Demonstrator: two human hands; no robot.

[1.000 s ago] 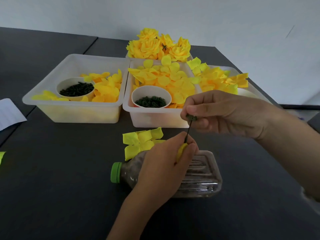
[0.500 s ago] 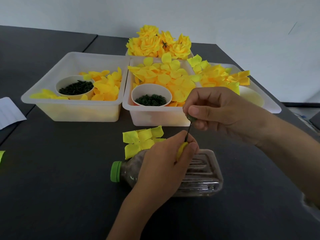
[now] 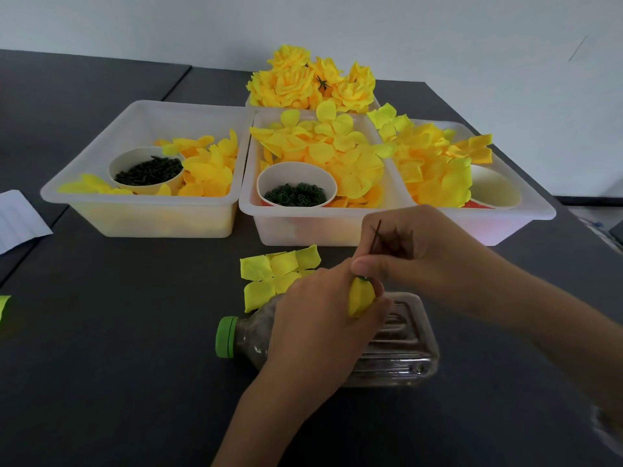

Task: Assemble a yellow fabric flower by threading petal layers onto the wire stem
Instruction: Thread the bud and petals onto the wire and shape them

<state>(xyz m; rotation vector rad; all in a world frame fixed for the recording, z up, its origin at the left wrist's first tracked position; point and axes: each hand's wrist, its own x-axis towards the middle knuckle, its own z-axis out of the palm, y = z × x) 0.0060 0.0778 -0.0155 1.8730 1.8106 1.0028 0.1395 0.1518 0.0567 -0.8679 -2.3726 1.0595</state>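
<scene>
The left hand [image 3: 320, 318] gripped the yellow bud [image 3: 360, 296] upright, its wire stem [image 3: 375, 237] rising up and away. The right hand [image 3: 414, 257] pinched a small green piece [image 3: 363, 278] on that wire just above the bud. The loose petal layer [image 3: 276, 274] lay just left, nearer the left hand.

A clear plastic bottle [image 3: 397, 345] lies on its side on the dark counter [image 3: 111, 365], green cap [image 3: 226, 337] pointing left, dark bits showing inside. Well left of the bottle, a white paper sheet [image 3: 18, 220] sits at the counter's edge. Beyond the bottle, a pale wall [image 3: 438, 38] rises behind the counter.
</scene>
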